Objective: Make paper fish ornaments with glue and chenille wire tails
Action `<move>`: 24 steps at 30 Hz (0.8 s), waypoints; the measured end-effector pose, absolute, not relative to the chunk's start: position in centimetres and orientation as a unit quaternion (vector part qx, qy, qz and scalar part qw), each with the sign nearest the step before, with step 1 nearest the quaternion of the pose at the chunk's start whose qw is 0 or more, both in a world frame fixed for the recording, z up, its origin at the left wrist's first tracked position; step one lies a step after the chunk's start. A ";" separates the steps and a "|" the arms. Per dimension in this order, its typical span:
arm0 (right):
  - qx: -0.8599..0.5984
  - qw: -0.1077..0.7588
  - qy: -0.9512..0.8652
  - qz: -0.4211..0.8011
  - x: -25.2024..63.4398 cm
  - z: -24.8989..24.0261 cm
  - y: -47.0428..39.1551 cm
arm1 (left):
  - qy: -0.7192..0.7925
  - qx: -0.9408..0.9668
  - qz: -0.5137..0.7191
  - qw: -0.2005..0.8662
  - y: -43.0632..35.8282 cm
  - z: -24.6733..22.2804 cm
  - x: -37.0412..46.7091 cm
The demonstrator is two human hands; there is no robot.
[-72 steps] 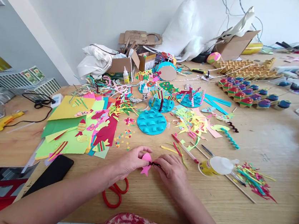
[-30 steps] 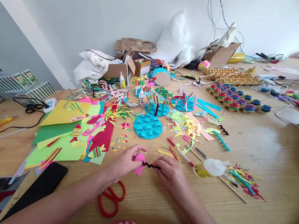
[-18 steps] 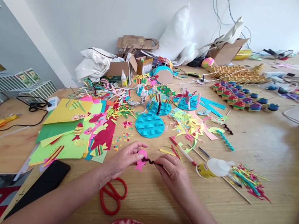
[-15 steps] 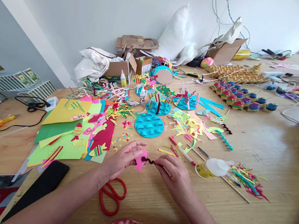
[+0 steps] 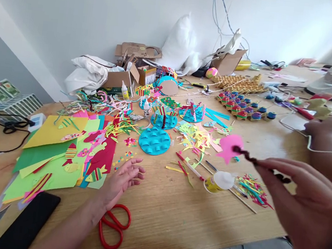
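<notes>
My right hand (image 5: 304, 196) is raised at the right, thumb and fingers pinching a coiled dark brown pipe cleaner (image 5: 249, 157). On its far end is a pink paper fish (image 5: 229, 147), held in the air above the table. My left hand (image 5: 125, 178) is empty, its fingers loosely apart, just over the tabletop. Red-handled scissors (image 5: 114, 226) lie below that hand, with the blades out of sight. Beyond it sits a round turquoise base (image 5: 154, 141) with a wavy surface. A glue bottle (image 5: 218, 181) lies between my hands.
Coloured paper sheets (image 5: 50, 143) with paper fish lie left, near a black phone (image 5: 27, 222). Paper scraps (image 5: 196, 138), a red pen (image 5: 189, 166) and shredded strips (image 5: 254, 188) are scattered centre and right. Painted egg cartons (image 5: 246, 105) stand behind. Another person's hand (image 5: 324, 128) reaches in at right.
My right hand has carried the pipe cleaner and pink fish up and to the right. My left hand has let go of the fish. The view has turned rightward, showing another person's hands.
</notes>
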State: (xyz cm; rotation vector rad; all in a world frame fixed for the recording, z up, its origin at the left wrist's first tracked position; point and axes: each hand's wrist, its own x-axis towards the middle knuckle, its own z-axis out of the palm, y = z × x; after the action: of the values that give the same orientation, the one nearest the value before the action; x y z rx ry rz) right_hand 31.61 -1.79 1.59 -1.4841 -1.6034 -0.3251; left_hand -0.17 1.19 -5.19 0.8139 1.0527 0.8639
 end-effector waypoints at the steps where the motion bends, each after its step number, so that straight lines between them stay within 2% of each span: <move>1: -0.622 0.433 -0.635 -0.151 33.0 1.3 -1.1 | 0.475 0.364 0.391 0.700 1.1 -5.3 -0.3; 5: -0.651 0.356 -0.646 -0.177 37.9 -1.4 1.7 | 0.478 0.357 0.406 0.692 0.7 -5.6 -0.6; 12: -0.657 0.247 -0.711 -0.044 42.6 -6.9 4.1 | 0.504 0.353 0.401 0.679 0.1 -5.0 -0.2; 24: -0.646 0.206 -0.735 0.007 43.2 -9.2 5.7 | 0.509 0.375 0.395 0.666 0.1 -5.6 -0.1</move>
State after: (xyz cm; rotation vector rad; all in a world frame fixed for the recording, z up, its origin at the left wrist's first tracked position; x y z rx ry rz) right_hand 43.25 5.66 -9.22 -1.8008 -2.0462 0.0209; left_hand -0.13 0.15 -5.59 0.8470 1.1489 0.8917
